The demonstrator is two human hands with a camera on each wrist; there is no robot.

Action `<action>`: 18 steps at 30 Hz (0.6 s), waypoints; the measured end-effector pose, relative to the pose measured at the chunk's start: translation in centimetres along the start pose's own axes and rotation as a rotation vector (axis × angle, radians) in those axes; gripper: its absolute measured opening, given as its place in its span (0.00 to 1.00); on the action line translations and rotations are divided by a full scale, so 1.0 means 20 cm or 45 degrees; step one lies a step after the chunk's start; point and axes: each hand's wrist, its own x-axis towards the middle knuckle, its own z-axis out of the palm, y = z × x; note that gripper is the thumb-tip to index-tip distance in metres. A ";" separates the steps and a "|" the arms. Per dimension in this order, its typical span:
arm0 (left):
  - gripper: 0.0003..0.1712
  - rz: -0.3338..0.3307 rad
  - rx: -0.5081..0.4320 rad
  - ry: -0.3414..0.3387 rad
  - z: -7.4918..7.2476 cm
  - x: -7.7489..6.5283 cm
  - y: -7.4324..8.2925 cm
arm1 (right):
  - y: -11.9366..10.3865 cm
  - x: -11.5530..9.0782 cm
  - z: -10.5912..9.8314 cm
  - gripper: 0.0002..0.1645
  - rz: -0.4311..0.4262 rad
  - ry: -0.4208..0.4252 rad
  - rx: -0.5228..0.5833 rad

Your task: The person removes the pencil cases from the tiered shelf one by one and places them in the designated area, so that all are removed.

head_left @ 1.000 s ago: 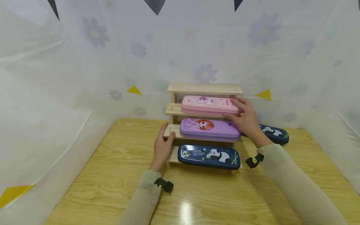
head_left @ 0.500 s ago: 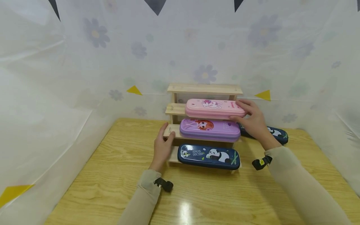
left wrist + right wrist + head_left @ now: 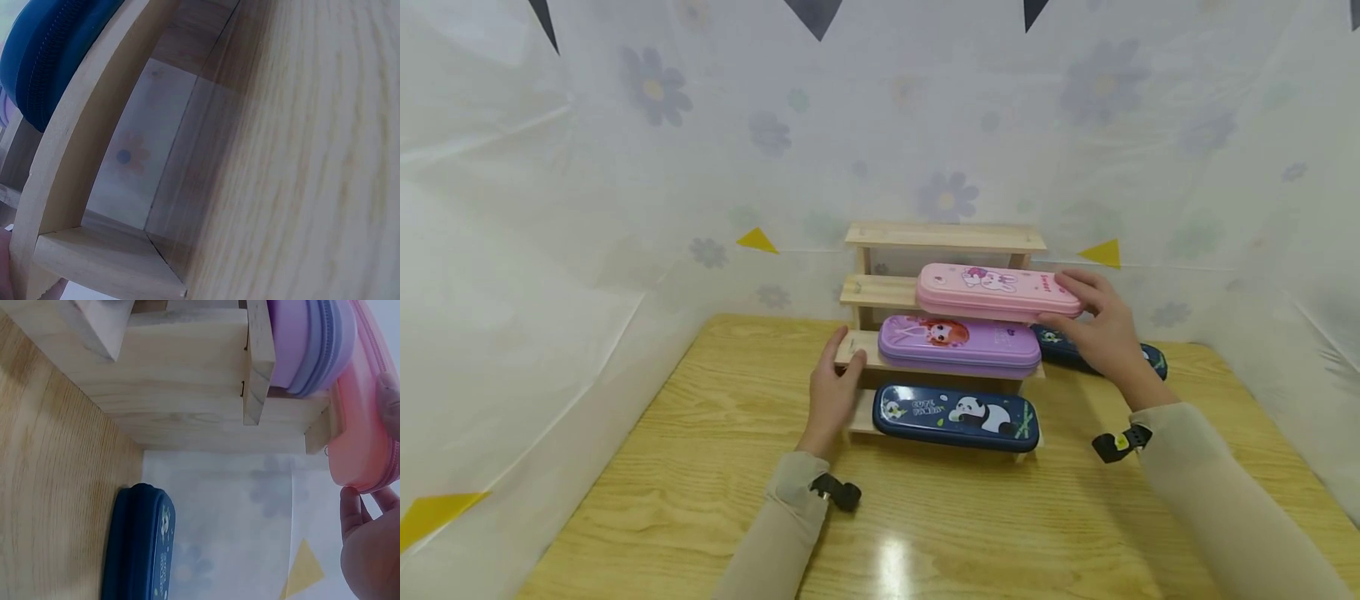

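Observation:
My right hand [image 3: 1108,329] pinches the right end of a pink pencil case [image 3: 1000,287] with a rabbit print. The case's right part juts past the right side of a stepped wooden rack [image 3: 946,237], level with its second shelf from the top. In the right wrist view, fingers and thumb hold the end of this pink case [image 3: 356,453]. My left hand [image 3: 831,400] grips the left end of the shelf below, beside a purple pencil case [image 3: 981,343] with a girl print. On the lowest shelf lies a dark blue panda pencil case [image 3: 925,421].
Another dark blue panda pencil case [image 3: 1062,348] lies on the table right of the rack, partly behind my right hand. The wooden table [image 3: 715,467] is enclosed by pale flower-printed sheeting [image 3: 865,125] at the back and sides.
My right hand has moved right and slightly down, carrying the pink pencil case toward the rack's right side. The left hand has stayed put on the rack.

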 end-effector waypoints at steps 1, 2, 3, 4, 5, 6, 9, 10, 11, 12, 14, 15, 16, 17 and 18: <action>0.32 0.001 0.001 0.000 0.00 0.00 0.00 | 0.00 -0.01 -0.01 0.40 0.003 0.006 0.002; 0.32 0.001 0.001 -0.001 0.00 0.00 0.00 | 0.01 -0.02 -0.02 0.40 0.003 0.013 0.005; 0.32 0.003 0.001 -0.001 0.00 0.00 0.00 | 0.02 -0.02 -0.03 0.39 0.001 0.023 0.011; 0.32 0.004 0.000 -0.002 0.00 0.00 0.00 | 0.02 -0.03 -0.04 0.39 -0.005 0.033 0.020; 0.32 0.005 -0.005 -0.003 0.00 0.00 0.00 | 0.03 -0.04 -0.05 0.39 -0.013 0.045 0.026; 0.33 0.005 -0.006 -0.003 0.00 0.00 0.00 | 0.03 -0.04 -0.05 0.39 -0.021 0.057 0.031; 0.33 0.003 -0.008 -0.003 0.00 0.00 0.00 | 0.05 -0.06 -0.07 0.39 -0.051 0.094 0.042; 0.33 0.002 -0.009 -0.003 0.00 0.00 0.00 | 0.05 -0.06 -0.08 0.39 -0.058 0.105 0.039; 0.33 0.000 -0.006 -0.002 0.00 0.00 0.01 | 0.05 -0.07 -0.09 0.39 -0.062 0.114 0.034; 0.33 -0.002 -0.003 -0.002 0.00 0.00 0.01 | 0.05 -0.07 -0.09 0.39 -0.061 0.121 0.030; 0.33 -0.006 -0.004 -0.003 0.00 0.00 0.01 | 0.06 -0.08 -0.11 0.38 -0.057 0.135 0.028; 0.32 -0.008 -0.003 -0.003 0.00 0.00 0.01 | 0.06 -0.08 -0.12 0.38 -0.057 0.140 0.027; 0.32 -0.009 -0.004 -0.004 0.00 0.00 0.01 | 0.07 -0.09 -0.13 0.37 -0.056 0.144 0.024; 0.33 -0.009 -0.004 -0.005 0.00 0.00 0.01 | 0.07 -0.10 -0.14 0.37 -0.054 0.148 0.027; 0.33 -0.009 -0.006 -0.005 0.00 0.00 0.01 | 0.08 -0.10 -0.14 0.37 -0.050 0.151 0.031</action>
